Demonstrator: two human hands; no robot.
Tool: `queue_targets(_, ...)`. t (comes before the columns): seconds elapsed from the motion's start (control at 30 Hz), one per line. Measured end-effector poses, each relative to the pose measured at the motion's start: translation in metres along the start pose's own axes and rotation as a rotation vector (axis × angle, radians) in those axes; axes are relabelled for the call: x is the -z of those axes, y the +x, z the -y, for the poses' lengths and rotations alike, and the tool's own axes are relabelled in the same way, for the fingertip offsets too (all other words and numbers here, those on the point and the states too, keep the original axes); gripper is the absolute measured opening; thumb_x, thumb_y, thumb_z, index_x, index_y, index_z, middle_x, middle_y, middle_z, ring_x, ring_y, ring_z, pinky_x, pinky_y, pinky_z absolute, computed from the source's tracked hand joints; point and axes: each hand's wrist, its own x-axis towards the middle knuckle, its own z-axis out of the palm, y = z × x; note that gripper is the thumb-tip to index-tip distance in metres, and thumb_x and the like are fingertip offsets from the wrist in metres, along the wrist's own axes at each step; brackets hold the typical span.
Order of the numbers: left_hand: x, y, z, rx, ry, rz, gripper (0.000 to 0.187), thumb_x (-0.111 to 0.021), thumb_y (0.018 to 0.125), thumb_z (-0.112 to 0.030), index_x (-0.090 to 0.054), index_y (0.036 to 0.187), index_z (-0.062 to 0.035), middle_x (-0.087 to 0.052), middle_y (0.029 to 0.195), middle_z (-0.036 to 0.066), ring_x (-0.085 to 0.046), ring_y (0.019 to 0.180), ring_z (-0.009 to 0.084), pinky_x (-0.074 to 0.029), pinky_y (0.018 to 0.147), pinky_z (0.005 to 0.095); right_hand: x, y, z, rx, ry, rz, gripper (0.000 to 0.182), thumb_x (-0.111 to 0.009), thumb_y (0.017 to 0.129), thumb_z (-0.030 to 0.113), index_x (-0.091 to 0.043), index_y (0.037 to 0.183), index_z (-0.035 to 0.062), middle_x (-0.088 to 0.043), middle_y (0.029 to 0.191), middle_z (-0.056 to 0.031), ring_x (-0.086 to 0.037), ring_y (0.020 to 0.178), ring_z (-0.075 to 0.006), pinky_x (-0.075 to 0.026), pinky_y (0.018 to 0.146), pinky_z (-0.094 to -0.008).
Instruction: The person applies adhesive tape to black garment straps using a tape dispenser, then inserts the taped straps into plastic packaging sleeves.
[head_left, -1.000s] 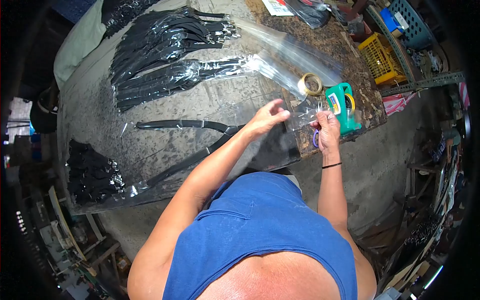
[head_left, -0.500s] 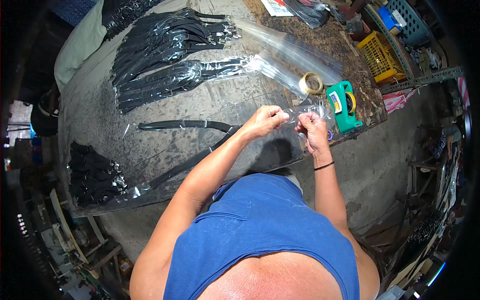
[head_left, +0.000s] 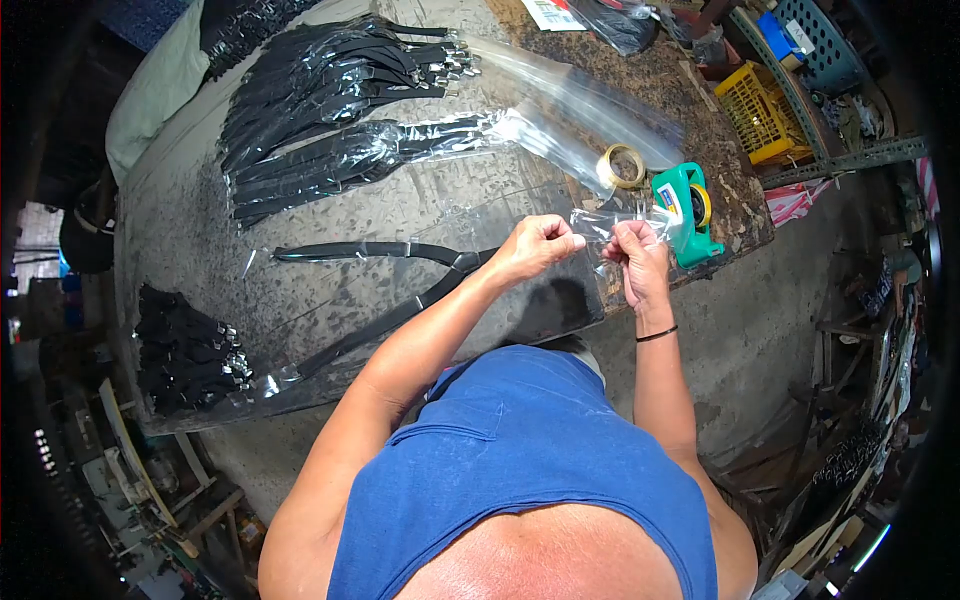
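A piece of clear plastic film [head_left: 594, 222] stretches between my two hands. The fingertips of my left hand [head_left: 537, 250] pinch its left end. My right hand [head_left: 643, 262] has closed fingers on the other end, just left of a green tape dispenser [head_left: 690, 242]. Left of my left hand, a pair of black suspenders [head_left: 345, 250] lies spread in a Y shape, with shiny clear plastic along it. My left forearm hides part of the suspenders. Beyond my hands, a loose roll of tape [head_left: 625, 184] rests on clear plastic sleeves [head_left: 560, 145].
Bundles of black suspenders with metal clips [head_left: 330, 100] cover the table's far left. Another dark pile [head_left: 190, 350] sits at the near left corner. A yellow crate [head_left: 762, 115] stands on a shelf at the far right. The table's front edge runs close to my body.
My right hand has moved slightly right and turned, and the film between my hands is more spread out. My left hand has barely shifted.
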Motion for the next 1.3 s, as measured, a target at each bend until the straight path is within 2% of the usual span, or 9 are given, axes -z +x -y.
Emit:
queue_targets(0.13, 0.003, 0.009, 0.029, -0.031, 0.124, -0.094, 0.027, -0.071, 0.086, -0.028, -0.064, 0.096, -0.0041, -0.063, 0.084, 0.004, -0.060, 0.076, 0.0159, -0.049, 0.068, 0.0310, 0.023, 0.009, -0.001, 0.032, 0.004, -0.062, 0.015, -0.067, 0.090, 0.017, -0.059, 0.094, 0.0062, -0.059, 0.077, -0.0010, -0.058, 0.065, -0.0106, -0.053, 0.064, -0.0268)
queue_targets(0.2, -0.001, 0.009, 0.046, -0.341, 0.768, -0.350, 0.035, -0.073, 0.081, -0.030, -0.062, 0.105, -0.0064, -0.061, 0.099, 0.011, -0.059, 0.095, 0.0286, -0.047, 0.082, 0.0403, 0.028, 0.007, 0.004, 0.018, 0.009, -0.078, 0.015, -0.068, 0.090, 0.019, -0.058, 0.091, 0.0074, -0.058, 0.076, -0.0003, -0.056, 0.065, -0.0099, -0.053, 0.064, -0.0272)
queue_targets(0.23, -0.004, 0.012, 0.054, -0.221, 0.796, -0.279, 0.042, -0.075, 0.076, -0.030, -0.059, 0.108, -0.0093, -0.056, 0.109, 0.015, -0.052, 0.105, 0.0348, -0.042, 0.087, 0.0455, 0.032, 0.007, 0.004, 0.030, 0.012, -0.085, 0.016, -0.068, 0.090, 0.020, -0.057, 0.089, 0.0080, -0.057, 0.076, 0.0000, -0.055, 0.065, -0.0095, -0.053, 0.064, -0.0276)
queue_targets(0.37, -0.009, 0.021, 0.070, -0.232, 1.116, -0.217, 0.041, -0.077, 0.072, -0.028, -0.057, 0.103, -0.0093, -0.057, 0.101, 0.012, -0.054, 0.095, 0.0310, -0.040, 0.079, 0.0430, 0.040, 0.002, 0.008, 0.047, 0.011, -0.133, 0.020, -0.069, 0.089, 0.023, -0.054, 0.084, 0.0102, -0.054, 0.076, 0.0006, -0.052, 0.065, -0.0094, -0.053, 0.065, -0.0287)
queue_targets(0.63, 0.011, 0.022, 0.092, -0.413, 1.108, -0.217, 0.022, -0.070, 0.079, -0.022, -0.062, 0.093, -0.0085, -0.059, 0.091, 0.011, -0.058, 0.090, 0.0301, -0.044, 0.076, 0.0423, 0.047, 0.001, 0.001, 0.050, 0.046, -0.140, 0.021, -0.070, 0.088, 0.024, -0.055, 0.084, 0.0106, -0.054, 0.076, 0.0007, -0.053, 0.067, -0.0103, -0.053, 0.065, -0.0297)
queue_targets(0.8, 0.031, 0.003, 0.064, -0.159, 0.570, -0.152, 0.014, -0.060, 0.088, -0.019, -0.059, 0.091, -0.0044, -0.061, 0.077, 0.012, -0.060, 0.068, 0.0277, -0.047, 0.063, 0.0361, 0.040, 0.007, -0.012, 0.068, 0.086, -0.051, 0.021, -0.072, 0.087, 0.023, -0.059, 0.087, 0.0072, -0.057, 0.076, -0.0010, -0.057, 0.067, -0.0110, -0.054, 0.065, -0.0278)
queue_targets(0.83, 0.036, -0.004, 0.050, -0.096, 0.503, -0.097, 0.013, -0.057, 0.092, -0.016, -0.058, 0.090, -0.0034, -0.063, 0.077, 0.006, -0.057, 0.069, 0.0157, -0.046, 0.065, 0.0301, 0.038, 0.007, -0.014, 0.067, 0.086, -0.043, 0.021, -0.072, 0.087, 0.023, -0.059, 0.087, 0.0072, -0.057, 0.076, -0.0010, -0.057, 0.067, -0.0110, -0.054, 0.065, -0.0278)
queue_targets(0.97, 0.051, -0.028, 0.028, -0.064, 0.117, -0.019, 0.017, -0.057, 0.095, -0.020, -0.058, 0.095, -0.0027, -0.062, 0.084, -0.002, -0.054, 0.076, 0.0062, -0.045, 0.069, 0.0245, 0.029, 0.012, -0.021, 0.058, 0.117, -0.008, 0.023, -0.073, 0.085, 0.024, -0.058, 0.089, 0.0074, -0.058, 0.076, -0.0012, -0.057, 0.067, -0.0112, -0.055, 0.065, -0.0285)
queue_targets(1.3, 0.078, -0.064, 0.006, -0.106, -0.156, 0.023, 0.016, -0.056, 0.097, -0.019, -0.058, 0.098, -0.0033, -0.062, 0.082, 0.001, -0.055, 0.074, 0.0077, -0.046, 0.068, 0.0244, -0.017, 0.016, -0.030, 0.055, 0.112, 0.158, 0.022, -0.074, 0.084, 0.023, -0.059, 0.087, 0.0070, -0.059, 0.074, -0.0015, -0.059, 0.067, -0.0119, -0.056, 0.066, -0.0294)
